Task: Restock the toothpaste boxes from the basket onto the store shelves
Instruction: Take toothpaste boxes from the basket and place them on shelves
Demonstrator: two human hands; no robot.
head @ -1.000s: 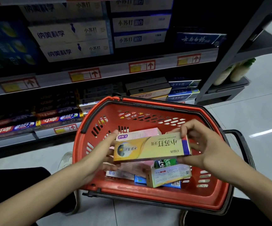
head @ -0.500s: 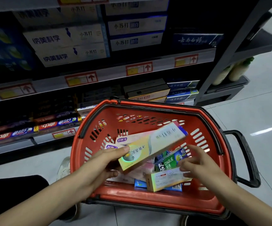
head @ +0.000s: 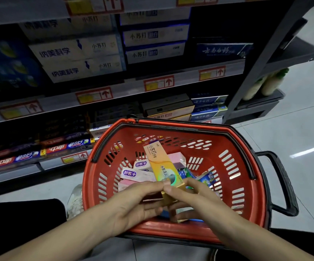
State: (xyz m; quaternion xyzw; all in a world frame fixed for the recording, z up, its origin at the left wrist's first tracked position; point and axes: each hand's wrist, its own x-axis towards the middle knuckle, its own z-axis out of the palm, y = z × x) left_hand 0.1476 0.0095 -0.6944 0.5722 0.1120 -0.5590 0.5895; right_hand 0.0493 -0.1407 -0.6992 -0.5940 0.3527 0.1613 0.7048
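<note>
Two hands, one item held between them.

1. Yellow toothpaste box [head: 160, 166]: long gold-and-white carton with Chinese lettering. It is held above the inside of the basket, with its far end tilted up toward the shelves and its near end at the hands.
2. Left hand [head: 133, 204]: thumb and forefinger pinch the near end of the yellow toothpaste box from the left. The other fingers curl underneath.
3. Right hand [head: 201, 200]: the thumb presses on the same near end and the fingers wrap the right side. Whether they also touch a carton lying below cannot be told.
4. Red shopping basket [head: 246, 185]: slotted plastic walls and a black rim, with a black handle [head: 284, 185] folded out to the right. It stands on the pale tiled floor [head: 284, 138] just in front of the shelving.
5. Basket contents, loosely piled: pink-and-white boxes [head: 133, 173] at left and centre, and green and blue boxes [head: 207, 177] at right beside the held carton.
6. Upper shelf: stacked white boxes [head: 77, 59] with dark blue lettering, and a dark blue box [head: 222, 50] to the right.
7. Shelf rail [head: 133, 87]: price tags with red arrows [head: 159, 83].
8. Lower shelf: red and purple cartons [head: 58, 147] laid flat at left, and gold and blue cartons [head: 190, 112] behind the basket rim.
</note>
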